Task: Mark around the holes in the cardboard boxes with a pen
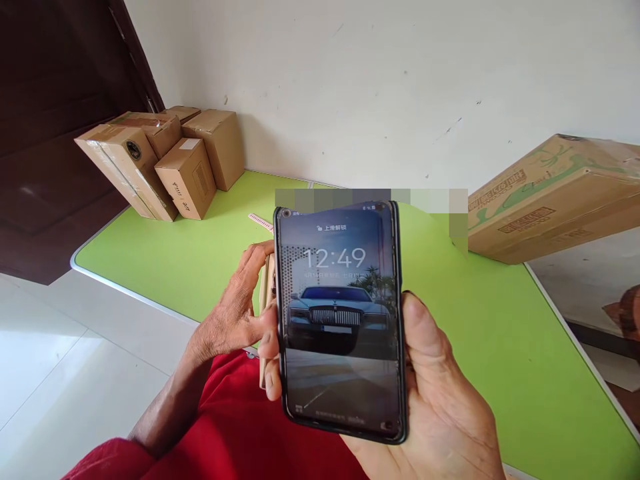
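Observation:
A smartphone [343, 320] in a dark case is held upright near the camera. Its lit lock screen reads 12:49 above a picture of a car. My right hand [445, 393] wraps around it from behind, with the thumb on the right edge and fingertips showing at the left edge. Behind the phone, my left hand [230, 313] grips the left side of a cardboard box [267, 283], its fingers curved over the top edge. The phone hides most of that box and the ends of my left fingers.
The green table [200, 247] stands against a white wall. Several cardboard boxes [185, 177] are grouped at its far left corner. A larger carton [545, 207] sits tilted in view at the right. Behind the phone lies a pale pink strip [261, 222], partly hidden.

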{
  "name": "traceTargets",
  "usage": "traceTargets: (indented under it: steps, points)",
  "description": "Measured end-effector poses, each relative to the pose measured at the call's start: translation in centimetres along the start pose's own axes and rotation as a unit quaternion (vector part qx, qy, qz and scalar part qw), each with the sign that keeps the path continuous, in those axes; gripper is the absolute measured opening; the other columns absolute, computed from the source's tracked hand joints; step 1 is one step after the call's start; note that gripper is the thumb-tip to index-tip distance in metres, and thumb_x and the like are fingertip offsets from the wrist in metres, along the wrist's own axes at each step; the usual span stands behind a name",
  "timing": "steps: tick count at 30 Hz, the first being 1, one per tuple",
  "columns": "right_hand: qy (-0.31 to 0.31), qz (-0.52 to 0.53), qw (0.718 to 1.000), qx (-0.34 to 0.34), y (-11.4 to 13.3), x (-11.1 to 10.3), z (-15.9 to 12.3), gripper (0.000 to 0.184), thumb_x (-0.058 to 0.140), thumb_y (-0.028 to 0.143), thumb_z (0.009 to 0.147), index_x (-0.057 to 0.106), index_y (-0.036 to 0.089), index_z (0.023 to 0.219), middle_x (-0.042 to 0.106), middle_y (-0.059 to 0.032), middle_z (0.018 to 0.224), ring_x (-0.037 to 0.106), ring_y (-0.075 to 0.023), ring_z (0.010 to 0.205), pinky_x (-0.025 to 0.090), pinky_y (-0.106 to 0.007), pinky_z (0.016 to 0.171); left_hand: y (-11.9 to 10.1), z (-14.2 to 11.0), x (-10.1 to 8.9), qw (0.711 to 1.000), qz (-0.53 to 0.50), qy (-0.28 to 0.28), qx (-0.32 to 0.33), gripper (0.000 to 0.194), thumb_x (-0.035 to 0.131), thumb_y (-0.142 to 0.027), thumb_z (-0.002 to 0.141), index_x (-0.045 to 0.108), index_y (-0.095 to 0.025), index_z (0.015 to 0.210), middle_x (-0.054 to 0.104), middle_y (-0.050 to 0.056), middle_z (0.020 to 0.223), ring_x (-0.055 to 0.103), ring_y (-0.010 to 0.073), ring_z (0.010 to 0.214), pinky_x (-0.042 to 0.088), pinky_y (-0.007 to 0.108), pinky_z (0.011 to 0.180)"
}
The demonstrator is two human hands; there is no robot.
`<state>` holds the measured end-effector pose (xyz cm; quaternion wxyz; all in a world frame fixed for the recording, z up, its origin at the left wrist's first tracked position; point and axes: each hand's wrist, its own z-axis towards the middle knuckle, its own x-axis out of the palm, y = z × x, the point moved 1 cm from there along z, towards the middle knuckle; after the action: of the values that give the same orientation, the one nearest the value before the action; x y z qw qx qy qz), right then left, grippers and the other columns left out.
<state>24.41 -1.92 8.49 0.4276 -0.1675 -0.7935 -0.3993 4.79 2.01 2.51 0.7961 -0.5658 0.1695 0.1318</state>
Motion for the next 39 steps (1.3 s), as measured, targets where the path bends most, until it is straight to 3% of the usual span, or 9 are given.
traceTargets:
  steps: [5, 10, 14, 18, 22, 30, 34, 37, 39]
  points:
    - [0.022, -0.016, 1.0, 0.003, 0.1, -1.3, -0.2, 0.06, 0.072, 0.081, 0.103, 0.087, 0.031, 0.134, 0.09, -0.0099, 0.118, 0.087, -0.0372, 0.109, 0.073, -0.056, 0.098, 0.2, -0.4, -0.2, 0.999, -0.048, 0.018, -0.001, 0.09, 0.068, -0.092, 0.09, 0.059, -0.035, 0.158, 0.065, 0.013, 0.16, 0.057, 0.0472, 0.155, 0.046, 0.068, 0.135]
    - [-0.006, -0.028, 1.0, -0.003, 0.8, -3.4, -1.7, 0.072, 0.077, 0.086, 0.098, 0.086, 0.027, 0.14, 0.087, -0.013, 0.134, 0.085, -0.0385, 0.12, 0.072, -0.055, 0.103, 0.4, -0.6, -0.3, 0.998, -0.054, 0.032, -0.012, 0.073, 0.07, -0.072, 0.103, 0.055, -0.035, 0.163, 0.06, 0.011, 0.165, 0.053, 0.042, 0.159, 0.039, 0.066, 0.139]
    - [-0.019, 0.008, 0.999, -0.039, 0.3, -4.5, -1.8, 0.078, 0.069, 0.09, 0.101, 0.085, 0.024, 0.141, 0.087, -0.016, 0.135, 0.086, -0.0362, 0.115, 0.073, -0.049, 0.096, 0.5, -0.6, -0.7, 0.997, -0.055, 0.037, -0.03, 0.074, 0.076, -0.066, 0.102, 0.055, -0.03, 0.163, 0.062, 0.014, 0.163, 0.058, 0.0423, 0.151, 0.043, 0.062, 0.131]
    - [-0.025, 0.05, 0.992, -0.11, -0.5, -5.5, -1.7, 0.076, 0.061, 0.085, 0.108, 0.083, 0.023, 0.144, 0.089, -0.0165, 0.127, 0.088, -0.0316, 0.101, 0.074, -0.042, 0.086, 0.7, -0.5, -1.1, 0.996, -0.064, 0.031, -0.06, 0.075, 0.079, -0.066, 0.101, 0.057, -0.03, 0.163, 0.064, 0.013, 0.163, 0.06, 0.0432, 0.151, 0.042, 0.061, 0.132]
    - [-0.028, 0.031, 0.993, -0.107, 0.1, -6.4, -2.6, 0.074, 0.065, 0.083, 0.107, 0.08, 0.025, 0.15, 0.086, -0.0176, 0.134, 0.087, -0.0345, 0.11, 0.073, -0.047, 0.094, 0.6, -0.3, -1.3, 0.996, -0.045, 0.011, -0.079, 0.077, 0.079, -0.071, 0.097, 0.061, -0.031, 0.16, 0.068, 0.011, 0.158, 0.063, 0.0427, 0.145, 0.048, 0.06, 0.126]
    - [-0.015, 0.023, 0.989, -0.149, 1.9, -6.9, -3.0, 0.064, 0.075, 0.08, 0.103, 0.09, 0.025, 0.132, 0.089, -0.0155, 0.127, 0.087, -0.0302, 0.104, 0.075, -0.041, 0.091, 0.2, 0.2, -1.1, 0.996, -0.032, 0.019, -0.078, 0.079, 0.078, -0.074, 0.097, 0.06, -0.028, 0.159, 0.069, 0.011, 0.154, 0.064, 0.0415, 0.143, 0.051, 0.056, 0.122]
    - [-0.106, -0.027, 0.969, -0.221, 2.2, -9.2, -2.4, 0.06, 0.076, 0.081, 0.101, 0.091, 0.028, 0.125, 0.09, -0.0131, 0.123, 0.088, -0.0307, 0.101, 0.076, -0.041, 0.086, 0.3, 0.2, -1.2, 0.997, -0.019, 0.018, -0.07, 0.076, 0.077, -0.073, 0.097, 0.06, -0.029, 0.157, 0.07, 0.009, 0.153, 0.064, 0.0406, 0.142, 0.054, 0.054, 0.118]
    - [-0.206, -0.058, 0.94, -0.264, 2.4, -13.0, -0.8, 0.066, 0.087, 0.084, 0.09, 0.09, 0.027, 0.123, 0.091, -0.0125, 0.121, 0.09, -0.0334, 0.105, 0.077, -0.044, 0.084, 0.2, 0.3, -1.2, 0.997, -0.019, 0.017, -0.071, 0.078, 0.076, -0.075, 0.096, 0.06, -0.029, 0.157, 0.07, 0.01, 0.153, 0.065, 0.0413, 0.14, 0.054, 0.055, 0.118]
    - [-0.254, -0.071, 0.931, -0.253, 2.2, -15.9, 0.7, 0.078, 0.094, 0.088, 0.078, 0.089, 0.024, 0.121, 0.091, -0.014, 0.116, 0.09, -0.0336, 0.101, 0.076, -0.043, 0.083, 0.1, 0.3, -1.1, 0.997, -0.021, 0.018, -0.073, 0.08, 0.076, -0.076, 0.096, 0.059, -0.028, 0.158, 0.069, 0.011, 0.153, 0.064, 0.0421, 0.14, 0.053, 0.058, 0.12]
